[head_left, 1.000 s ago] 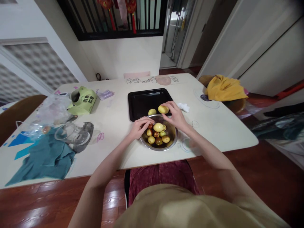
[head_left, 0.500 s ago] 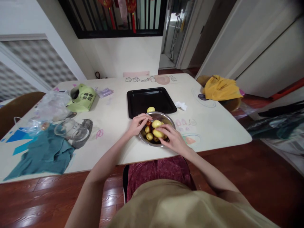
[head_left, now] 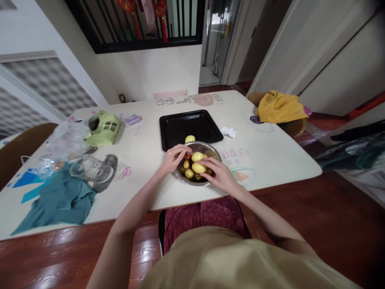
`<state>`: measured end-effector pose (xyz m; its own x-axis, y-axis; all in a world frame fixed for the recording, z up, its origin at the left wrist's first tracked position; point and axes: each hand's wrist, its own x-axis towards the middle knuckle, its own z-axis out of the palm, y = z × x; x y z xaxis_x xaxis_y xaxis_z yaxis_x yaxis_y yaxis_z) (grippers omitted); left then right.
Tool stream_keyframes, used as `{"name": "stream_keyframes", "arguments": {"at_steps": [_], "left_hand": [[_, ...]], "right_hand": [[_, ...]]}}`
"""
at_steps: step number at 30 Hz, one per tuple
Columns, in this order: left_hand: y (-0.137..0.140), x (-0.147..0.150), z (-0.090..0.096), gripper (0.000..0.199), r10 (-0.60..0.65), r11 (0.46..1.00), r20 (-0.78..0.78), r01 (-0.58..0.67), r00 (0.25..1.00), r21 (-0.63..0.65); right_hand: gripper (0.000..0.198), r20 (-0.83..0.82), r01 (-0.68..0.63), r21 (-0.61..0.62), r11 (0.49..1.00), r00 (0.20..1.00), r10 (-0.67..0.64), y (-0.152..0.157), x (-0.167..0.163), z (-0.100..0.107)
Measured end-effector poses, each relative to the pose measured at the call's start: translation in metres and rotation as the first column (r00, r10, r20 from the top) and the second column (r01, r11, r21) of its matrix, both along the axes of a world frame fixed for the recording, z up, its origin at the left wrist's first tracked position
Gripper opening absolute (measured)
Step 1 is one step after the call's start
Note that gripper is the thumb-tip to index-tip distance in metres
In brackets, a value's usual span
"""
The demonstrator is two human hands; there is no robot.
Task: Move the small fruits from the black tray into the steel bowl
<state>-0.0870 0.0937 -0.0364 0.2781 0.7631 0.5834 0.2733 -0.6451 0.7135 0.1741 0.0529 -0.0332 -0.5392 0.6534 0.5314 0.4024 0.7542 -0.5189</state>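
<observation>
A shiny metal bowl (head_left: 218,154) stands at the front of the table, with several small yellow and browned potatoes (head_left: 189,173) in it. My right hand (head_left: 221,172) reaches in from the right, its thumb and fingers closed around a yellow potato (head_left: 199,167). Another pale yellow potato (head_left: 197,157) rests just beyond that one. At the bowl's left rim is my left hand (head_left: 174,158), its fingers bent over the edge and close together. Behind the bowl, one potato (head_left: 189,139) lies at the near edge of a black baking tray (head_left: 191,122).
A crumpled white tissue (head_left: 228,132) lies right of the tray. On the left are a green paper box (head_left: 105,128), a clear plastic bag (head_left: 67,138), a clear container (head_left: 90,166) and a teal cloth (head_left: 63,196). A yellow cloth (head_left: 279,106) hangs over a chair at right.
The view has shifted slightly. My right hand and its potato have barely moved, and my left hand stays at the bowl's rim.
</observation>
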Motion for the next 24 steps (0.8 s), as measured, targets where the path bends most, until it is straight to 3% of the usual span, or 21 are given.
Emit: {"name": "stream_keyframes", "arguments": {"at_steps": [7, 18, 24], "left_hand": [[-0.001, 0.0, 0.002, 0.037, 0.009, 1.0, -0.013, -0.009, 1.0, 0.002], [0.024, -0.014, 0.009, 0.03, 0.146, 0.989, -0.06, -0.146, 0.987, 0.012], [0.069, -0.019, 0.023, 0.034, 0.048, 0.999, -0.388, -0.045, 0.92, 0.017]], "right_hand": [[0.029, -0.069, 0.029, 0.108, 0.994, 0.997, -0.022, 0.002, 0.013, -0.007], [0.026, -0.228, 0.047, 0.337, 0.94, 0.973, 0.033, 0.02, 0.025, -0.049], [0.027, -0.184, 0.025, 0.301, 0.953, 0.982, 0.032, 0.021, 0.021, -0.053]]}}
